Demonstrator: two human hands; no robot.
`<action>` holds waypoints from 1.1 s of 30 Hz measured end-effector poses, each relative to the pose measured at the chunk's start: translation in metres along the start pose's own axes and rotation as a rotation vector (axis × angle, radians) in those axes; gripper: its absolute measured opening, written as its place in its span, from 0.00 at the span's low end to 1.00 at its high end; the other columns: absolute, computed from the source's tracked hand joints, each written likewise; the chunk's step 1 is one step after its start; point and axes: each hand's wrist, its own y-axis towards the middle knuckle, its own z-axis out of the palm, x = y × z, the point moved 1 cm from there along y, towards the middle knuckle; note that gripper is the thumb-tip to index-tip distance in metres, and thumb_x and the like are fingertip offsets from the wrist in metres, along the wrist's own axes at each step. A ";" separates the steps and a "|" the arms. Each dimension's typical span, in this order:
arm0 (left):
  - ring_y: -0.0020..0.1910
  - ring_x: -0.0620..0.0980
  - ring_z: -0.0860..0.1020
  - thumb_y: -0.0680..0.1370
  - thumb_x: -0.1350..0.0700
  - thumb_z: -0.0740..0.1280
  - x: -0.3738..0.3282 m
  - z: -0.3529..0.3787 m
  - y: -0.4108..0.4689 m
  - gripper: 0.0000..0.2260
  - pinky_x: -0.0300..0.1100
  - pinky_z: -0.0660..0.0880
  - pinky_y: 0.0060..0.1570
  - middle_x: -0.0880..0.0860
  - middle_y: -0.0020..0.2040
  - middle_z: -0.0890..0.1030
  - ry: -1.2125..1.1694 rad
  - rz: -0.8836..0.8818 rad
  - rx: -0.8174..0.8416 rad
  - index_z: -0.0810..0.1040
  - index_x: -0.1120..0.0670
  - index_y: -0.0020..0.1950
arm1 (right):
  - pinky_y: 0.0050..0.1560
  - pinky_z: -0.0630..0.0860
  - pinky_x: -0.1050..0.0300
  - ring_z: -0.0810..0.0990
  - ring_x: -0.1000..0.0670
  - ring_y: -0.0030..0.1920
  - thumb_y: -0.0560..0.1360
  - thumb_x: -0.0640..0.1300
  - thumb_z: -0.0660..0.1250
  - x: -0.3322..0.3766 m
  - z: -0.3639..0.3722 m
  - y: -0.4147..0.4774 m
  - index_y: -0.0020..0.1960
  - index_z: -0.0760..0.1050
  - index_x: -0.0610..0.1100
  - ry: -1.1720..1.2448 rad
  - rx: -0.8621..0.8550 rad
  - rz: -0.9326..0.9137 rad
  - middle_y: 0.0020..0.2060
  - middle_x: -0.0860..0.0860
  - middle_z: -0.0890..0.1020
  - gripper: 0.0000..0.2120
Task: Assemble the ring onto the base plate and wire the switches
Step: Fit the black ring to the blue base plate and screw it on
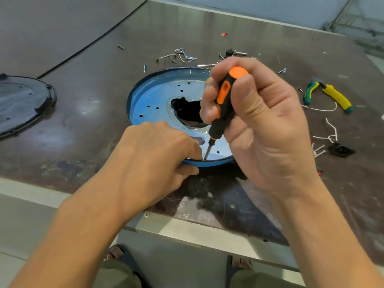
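A round base plate covered in blue film lies on the table, with a dark ring around its rim and a black opening in its middle. My right hand grips an orange and black screwdriver, held nearly upright with its tip at the plate's near rim. My left hand pinches the near rim right beside the tip; the screw itself is hidden. A black square switch with white wires lies to the right.
A black round cover lies at the far left. Loose screws are scattered behind the plate. Yellow and green pliers lie at the right. The table's metal front edge runs just below my wrists.
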 end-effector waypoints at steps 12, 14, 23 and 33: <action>0.51 0.50 0.81 0.74 0.37 0.63 -0.002 -0.004 0.000 0.13 0.47 0.79 0.41 0.41 0.50 0.84 0.000 -0.026 0.001 0.81 0.39 0.52 | 0.41 0.65 0.48 0.71 0.47 0.38 0.83 0.49 0.55 0.000 -0.005 0.001 0.59 0.74 0.42 0.037 0.062 0.068 0.42 0.46 0.78 0.14; 0.51 0.50 0.81 0.74 0.36 0.61 -0.002 -0.003 0.000 0.15 0.47 0.79 0.42 0.42 0.51 0.84 0.004 -0.032 0.003 0.80 0.38 0.54 | 0.40 0.63 0.47 0.71 0.47 0.39 0.83 0.45 0.56 0.000 -0.006 0.001 0.60 0.74 0.40 -0.001 0.073 0.049 0.43 0.46 0.79 0.13; 0.45 0.49 0.81 0.73 0.35 0.64 -0.003 -0.002 0.002 0.15 0.48 0.80 0.42 0.43 0.49 0.85 -0.010 -0.068 0.002 0.81 0.37 0.55 | 0.42 0.74 0.57 0.77 0.48 0.38 0.78 0.39 0.63 -0.001 -0.002 0.001 0.54 0.77 0.39 -0.020 0.031 -0.003 0.39 0.49 0.82 0.07; 0.46 0.49 0.82 0.71 0.37 0.64 -0.004 -0.005 0.000 0.13 0.48 0.80 0.38 0.41 0.48 0.85 -0.085 -0.064 0.018 0.83 0.37 0.51 | 0.37 0.73 0.56 0.74 0.47 0.32 0.76 0.34 0.66 0.001 -0.002 -0.002 0.50 0.70 0.40 0.003 -0.119 -0.037 0.38 0.44 0.75 0.06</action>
